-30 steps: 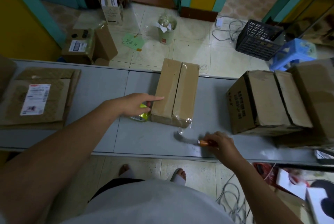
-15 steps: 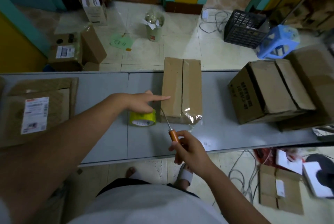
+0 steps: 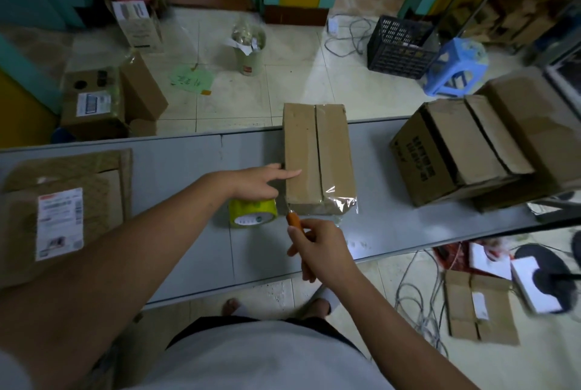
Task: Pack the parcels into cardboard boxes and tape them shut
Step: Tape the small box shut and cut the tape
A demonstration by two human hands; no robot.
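A long cardboard box [image 3: 317, 157] lies on the grey table [image 3: 176, 169], its two top flaps closed, with clear tape hanging off its near end. My left hand [image 3: 261, 182] holds the yellow tape roll [image 3: 251, 212] just left of the box, index finger stretched onto the box's left edge. My right hand [image 3: 317, 246] grips a knife by its orange handle [image 3: 294, 220]; the blade points at the gap between roll and box corner and is mostly hidden.
Flat cardboard with a shipping label [image 3: 59, 223] lies at the table's left end. Larger brown boxes [image 3: 452, 150] are stacked on the right. Behind the table the floor holds cartons, a bin, a black crate [image 3: 399, 47] and a blue stool [image 3: 452, 69]. Cables lie near my feet.
My right hand picked the knife up from the table at the right and brought it to the box's near left corner, closing in on the tape. My left hand stayed put.
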